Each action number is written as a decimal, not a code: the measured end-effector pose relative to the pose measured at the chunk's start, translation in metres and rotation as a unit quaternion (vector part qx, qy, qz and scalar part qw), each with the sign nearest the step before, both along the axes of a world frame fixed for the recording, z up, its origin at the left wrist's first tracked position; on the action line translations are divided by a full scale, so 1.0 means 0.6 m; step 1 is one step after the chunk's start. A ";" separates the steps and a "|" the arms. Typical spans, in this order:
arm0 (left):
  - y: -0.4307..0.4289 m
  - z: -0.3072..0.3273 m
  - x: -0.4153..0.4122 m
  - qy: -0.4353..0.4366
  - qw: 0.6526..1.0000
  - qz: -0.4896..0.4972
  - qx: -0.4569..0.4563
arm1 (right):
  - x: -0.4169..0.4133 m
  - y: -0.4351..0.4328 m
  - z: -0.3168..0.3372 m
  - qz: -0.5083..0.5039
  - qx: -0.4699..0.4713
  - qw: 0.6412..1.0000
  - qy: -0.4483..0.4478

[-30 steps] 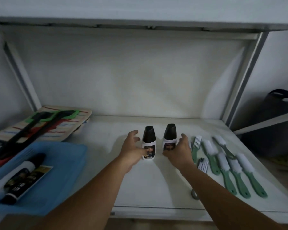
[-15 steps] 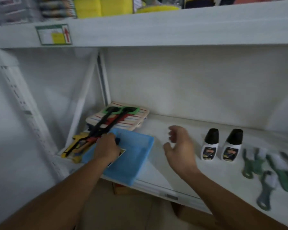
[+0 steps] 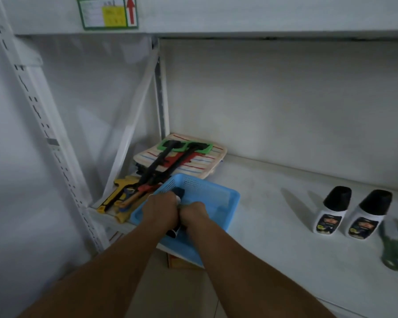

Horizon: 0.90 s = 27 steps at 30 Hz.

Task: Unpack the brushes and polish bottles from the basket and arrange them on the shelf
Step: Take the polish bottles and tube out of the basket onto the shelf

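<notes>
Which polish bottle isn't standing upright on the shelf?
The black-capped bottle lying in the blue mesh basket under both hands; the two white bottles stand upright.

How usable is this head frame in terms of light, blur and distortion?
Head view: dim, flat light with a grey-blue cast; soft shadows lean left behind the two polish bottles. The green brushes at the right edge are smeared by blur. Wide-angle bending tilts the left shelf post. Both hands in the blue basket look soft; what they hold is mostly hidden.
</notes>
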State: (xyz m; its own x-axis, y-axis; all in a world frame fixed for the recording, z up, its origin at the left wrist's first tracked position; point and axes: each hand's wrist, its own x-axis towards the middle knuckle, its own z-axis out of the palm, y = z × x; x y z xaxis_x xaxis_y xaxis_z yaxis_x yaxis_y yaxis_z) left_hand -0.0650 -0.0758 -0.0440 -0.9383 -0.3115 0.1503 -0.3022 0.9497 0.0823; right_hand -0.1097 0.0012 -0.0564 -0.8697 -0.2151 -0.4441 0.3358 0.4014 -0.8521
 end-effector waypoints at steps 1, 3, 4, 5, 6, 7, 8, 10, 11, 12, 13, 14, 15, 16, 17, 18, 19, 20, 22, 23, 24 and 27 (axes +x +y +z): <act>0.002 0.003 0.000 0.007 1.000 -0.002 0.024 | -0.007 -0.002 -0.003 -0.009 -0.017 1.000 -0.016; 0.007 0.003 -0.001 0.041 0.994 0.017 0.100 | -0.020 -0.002 -0.006 -0.024 -0.040 0.998 -0.036; 0.007 0.001 -0.002 0.060 0.987 0.033 0.146 | -0.025 -0.002 -0.008 -0.027 -0.050 0.998 -0.040; 0.009 0.003 0.000 0.073 0.979 0.050 0.184 | -0.026 0.000 -0.008 -0.028 -0.060 0.997 -0.041; 0.008 0.006 -0.001 0.085 0.971 0.055 0.216 | -0.025 0.002 -0.003 -0.030 -0.066 0.997 -0.031; 0.011 0.015 -0.001 0.097 0.965 0.055 0.238 | -0.025 0.006 0.000 -0.037 -0.062 0.997 -0.009; 0.013 0.025 -0.002 0.117 0.959 0.049 0.252 | -0.023 0.017 0.011 -0.039 -0.060 0.997 0.022; 0.029 0.059 -0.003 0.174 0.941 0.036 0.289 | -0.018 0.056 0.042 -0.032 -0.096 0.990 0.094; 0.042 0.077 -0.004 0.207 0.924 0.024 0.322 | -0.014 0.089 0.063 -0.023 -0.137 0.981 0.138; 0.061 0.096 -0.002 0.239 0.900 0.006 0.364 | -0.007 0.128 0.084 -0.014 -0.175 0.967 0.182; 0.087 0.114 0.002 0.263 0.875 -0.014 0.407 | 0.002 0.174 0.105 -0.005 -0.209 0.951 0.226; 0.119 0.128 0.007 0.277 0.850 -0.037 0.447 | 0.014 0.228 0.126 -0.003 -0.229 0.937 0.263; 0.154 0.138 0.011 0.282 0.832 -0.063 0.473 | 0.024 0.284 0.140 -0.008 -0.232 0.927 0.294; 0.192 0.145 0.016 0.276 0.821 -0.089 0.492 | 0.034 0.342 0.147 -0.016 -0.219 0.924 0.312; 0.230 0.145 0.019 0.263 0.812 -0.116 0.509 | 0.043 0.398 0.147 -0.025 -0.204 0.925 0.320; 0.266 0.139 0.017 0.244 0.803 -0.140 0.525 | 0.049 0.456 0.142 -0.039 -0.181 0.929 0.321; 0.301 0.127 0.013 0.219 0.800 -0.155 0.537 | 0.051 0.506 0.129 -0.057 -0.156 0.934 0.315; 0.335 0.109 0.008 0.192 0.798 -0.161 0.548 | 0.054 0.553 0.114 -0.076 -0.128 0.939 0.310; 0.394 0.070 -0.004 0.146 0.794 -0.161 0.568 | 0.054 0.623 0.083 -0.111 -0.079 0.943 0.303; 0.419 0.053 -0.010 0.131 0.792 -0.159 0.575 | 0.053 0.647 0.069 -0.125 -0.067 0.944 0.297; 0.441 0.036 -0.015 0.121 0.790 -0.158 0.580 | 0.050 0.664 0.057 -0.136 -0.061 0.945 0.291; 0.483 0.000 -0.029 0.102 0.787 -0.161 0.586 | 0.033 0.689 0.028 -0.146 -0.054 0.944 0.291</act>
